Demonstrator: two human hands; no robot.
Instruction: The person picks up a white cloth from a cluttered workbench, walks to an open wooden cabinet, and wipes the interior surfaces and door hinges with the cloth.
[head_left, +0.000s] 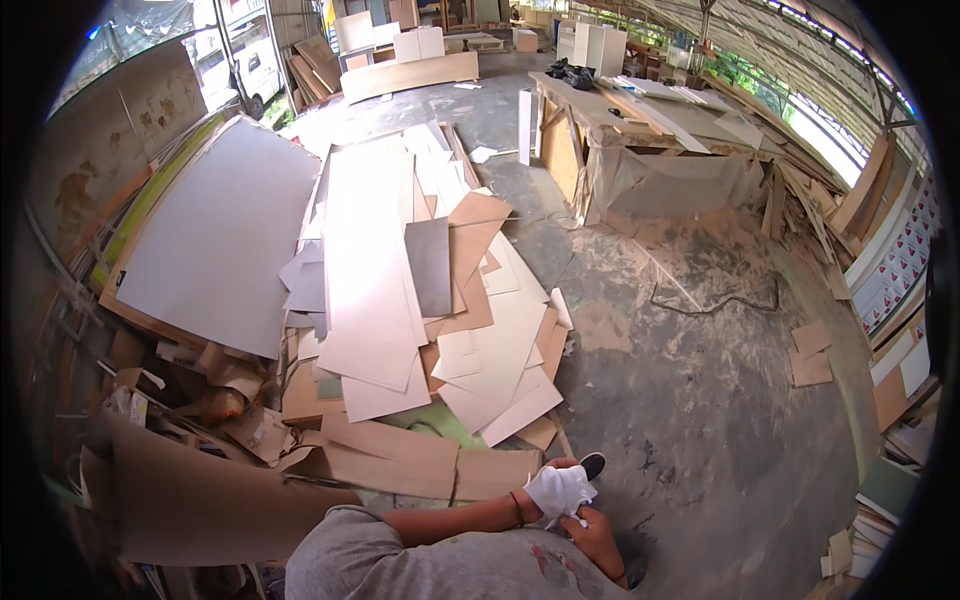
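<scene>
Close to my body at the lower middle, a white cloth (558, 490), possibly a glove, covers most of my left hand (530, 507). A dark band circles that wrist. My right hand (596, 540) has its fingers closed on the lower edge of the cloth. The fingers of my left hand are mostly hidden by the white fabric. Just beyond the cloth, the toe of a dark shoe (593, 465) shows on the floor.
Loose boards and sheets (375, 260) lie piled ahead on the left, with a large white panel (225, 235) leaning beside them. A wooden workbench (640, 140) stands ahead right. Scrap boards (810, 352) lie on the concrete floor (680, 400). A curved brown sheet (220, 490) is at my left.
</scene>
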